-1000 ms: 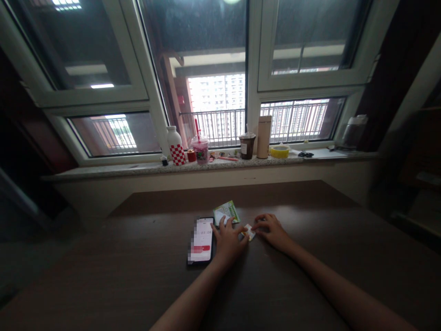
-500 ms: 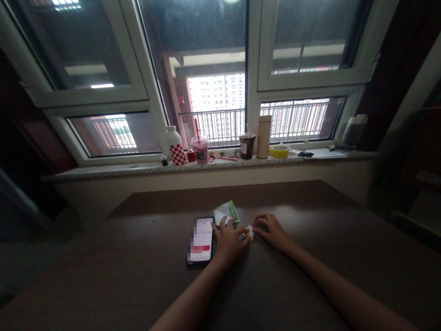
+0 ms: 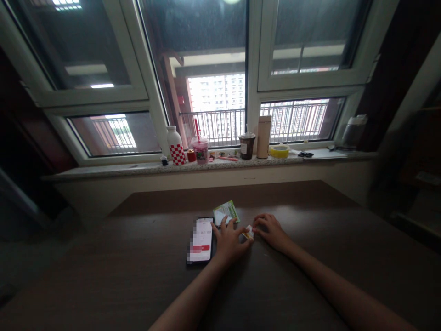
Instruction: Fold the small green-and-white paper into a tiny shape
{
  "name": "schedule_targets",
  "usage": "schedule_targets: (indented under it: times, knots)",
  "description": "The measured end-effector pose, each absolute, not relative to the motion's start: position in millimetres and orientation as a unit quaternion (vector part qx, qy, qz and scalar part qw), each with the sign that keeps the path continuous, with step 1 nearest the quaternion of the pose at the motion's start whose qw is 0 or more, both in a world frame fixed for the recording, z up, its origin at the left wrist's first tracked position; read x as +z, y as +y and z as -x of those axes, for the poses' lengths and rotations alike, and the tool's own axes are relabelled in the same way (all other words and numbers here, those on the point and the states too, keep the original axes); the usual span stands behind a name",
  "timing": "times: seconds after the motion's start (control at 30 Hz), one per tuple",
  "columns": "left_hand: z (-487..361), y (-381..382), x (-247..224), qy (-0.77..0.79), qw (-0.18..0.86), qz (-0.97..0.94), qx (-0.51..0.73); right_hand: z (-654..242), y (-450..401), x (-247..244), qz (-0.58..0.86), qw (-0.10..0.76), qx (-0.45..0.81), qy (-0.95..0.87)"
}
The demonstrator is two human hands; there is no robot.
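Observation:
Between my two hands is a small white and orange piece (image 3: 248, 233), perhaps folded paper; its exact kind is too small to tell. My left hand (image 3: 230, 239) grips its left side between thumb and index finger, with the other fingers spread out. At its right edge, the fingertips of my right hand (image 3: 270, 231) are pinched together on it. Just beyond my left fingers lies a flat green and white packet (image 3: 226, 213). A phone (image 3: 202, 241) with a lit timer screen rests left of my left hand.
The brown table (image 3: 138, 285) reaches to the wall below the window. Along the sill stand a checkered bottle (image 3: 177, 147), a pink drink cup (image 3: 200, 151), a dark drink cup (image 3: 247, 146), a tan flask (image 3: 263, 138), yellow tape (image 3: 279, 151) and black scissors (image 3: 305, 154).
My left thumb has shifted slightly at the small piece. The right hand and the other things look the same; the digits on the phone have advanced.

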State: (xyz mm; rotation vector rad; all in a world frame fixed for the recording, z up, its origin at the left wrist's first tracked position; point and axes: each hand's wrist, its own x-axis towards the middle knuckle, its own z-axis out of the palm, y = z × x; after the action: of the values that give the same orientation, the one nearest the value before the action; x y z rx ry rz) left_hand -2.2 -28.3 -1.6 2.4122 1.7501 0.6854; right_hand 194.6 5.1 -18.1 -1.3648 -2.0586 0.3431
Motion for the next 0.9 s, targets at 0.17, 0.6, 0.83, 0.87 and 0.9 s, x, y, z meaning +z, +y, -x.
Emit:
schedule_targets:
  times: [0.17, 0.6, 0.83, 0.87, 0.9]
  knots:
    - [2, -28, -1, 0.575, 0.046, -0.788, 0.217, -196, 7, -19, 0.520, 0.304, 0.134, -0.787]
    - [3, -28, 0, 0.578, 0.060, -0.789, 0.200, -192, 7, -20, 0.536, 0.292, 0.111, -0.784]
    - [2, -27, 2, 0.582, 0.063, -0.787, 0.195, -185, 7, -20, 0.560, 0.278, 0.085, -0.776]
    - [2, -27, 2, 0.583, 0.064, -0.786, 0.194, -184, 6, -19, 0.563, 0.276, 0.084, -0.774]
    - [2, -27, 2, 0.585, 0.066, -0.785, 0.195, -183, 6, -19, 0.566, 0.274, 0.084, -0.773]
